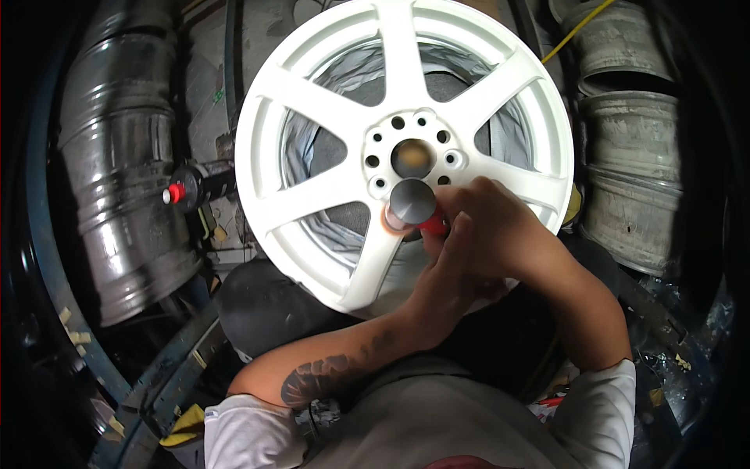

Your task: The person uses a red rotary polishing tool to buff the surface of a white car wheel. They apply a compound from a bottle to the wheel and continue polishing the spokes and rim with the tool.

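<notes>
A white-coated alloy wheel rim (404, 64) with several spokes lies face up before me, its near edge by my knees. My right hand (483, 225) grips a small red power tool (433, 223) over the spoke just below the hub. The tool has a round grey head (413, 201), with a blurred orange-edged disc under it at the spoke. My left hand (448, 264) is pressed close under the right one, thumb up beside the tool. Its other fingers are mostly hidden, so its hold is unclear.
Bare metal rims are stacked at the left (129, 152) and right (636, 140). A black tool (202, 184) with a red and white end lies left of the wheel. A yellow hose (577, 30) runs at upper right. A blue metal frame (50, 234) curves along the left.
</notes>
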Demonstrator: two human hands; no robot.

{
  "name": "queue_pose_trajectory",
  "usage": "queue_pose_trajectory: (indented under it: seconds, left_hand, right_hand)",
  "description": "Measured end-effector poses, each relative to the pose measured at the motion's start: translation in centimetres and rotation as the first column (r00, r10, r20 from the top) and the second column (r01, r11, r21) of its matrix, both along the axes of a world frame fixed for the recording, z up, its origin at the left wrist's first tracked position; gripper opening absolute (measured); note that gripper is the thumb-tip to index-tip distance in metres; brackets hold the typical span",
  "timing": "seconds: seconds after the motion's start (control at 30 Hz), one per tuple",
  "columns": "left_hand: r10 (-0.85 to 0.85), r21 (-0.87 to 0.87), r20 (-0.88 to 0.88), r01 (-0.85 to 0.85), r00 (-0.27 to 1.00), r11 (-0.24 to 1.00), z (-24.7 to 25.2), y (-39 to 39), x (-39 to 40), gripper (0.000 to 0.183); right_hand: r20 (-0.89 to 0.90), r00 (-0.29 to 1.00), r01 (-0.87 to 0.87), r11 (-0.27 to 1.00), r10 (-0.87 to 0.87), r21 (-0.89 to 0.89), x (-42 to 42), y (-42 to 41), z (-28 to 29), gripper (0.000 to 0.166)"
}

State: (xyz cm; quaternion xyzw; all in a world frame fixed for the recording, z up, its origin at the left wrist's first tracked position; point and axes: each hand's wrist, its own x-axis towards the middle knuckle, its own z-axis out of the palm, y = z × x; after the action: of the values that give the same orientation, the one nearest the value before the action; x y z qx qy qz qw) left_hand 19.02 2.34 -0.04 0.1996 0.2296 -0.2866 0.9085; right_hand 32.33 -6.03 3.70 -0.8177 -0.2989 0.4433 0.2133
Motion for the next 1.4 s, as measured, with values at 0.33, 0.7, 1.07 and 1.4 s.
queue_pose_trajectory:
  seconds: [0.33, 0.7, 1.07, 1.4]
  left_hand:
    - [0.136, 0.03, -0.059, -0.135, 0.989, 0.99, 1.8, 0.3, -1.7, 0.079]
    - [0.096, 0.027, -0.047, -0.095, 0.994, 0.995, 2.4, 0.0, -5.8, 0.088]
    - [0.095, 0.08, -0.063, -0.09, 0.993, 0.993, 1.3, -0.9, -6.8, 0.09]
    - [0.136, 0.08, -0.109, -0.127, 0.985, 0.989, 1.8, -1.1, -6.8, 0.085]
  right_hand:
    - [0.122, 0.992, -0.014, 0.997, 0.005, 0.07, -3.1, 1.8, 0.0, 0.027]
    - [0.261, 0.962, 0.077, 0.997, -0.079, 0.021, -8.7, 2.6, 1.6, 0.024]
    - [0.318, 0.94, 0.139, 0.99, -0.124, -0.023, -10.7, 2.8, 1.7, 0.026]
    - [0.333, 0.934, 0.16, 0.984, -0.126, -0.075, -10.9, 2.9, 1.8, 0.027]
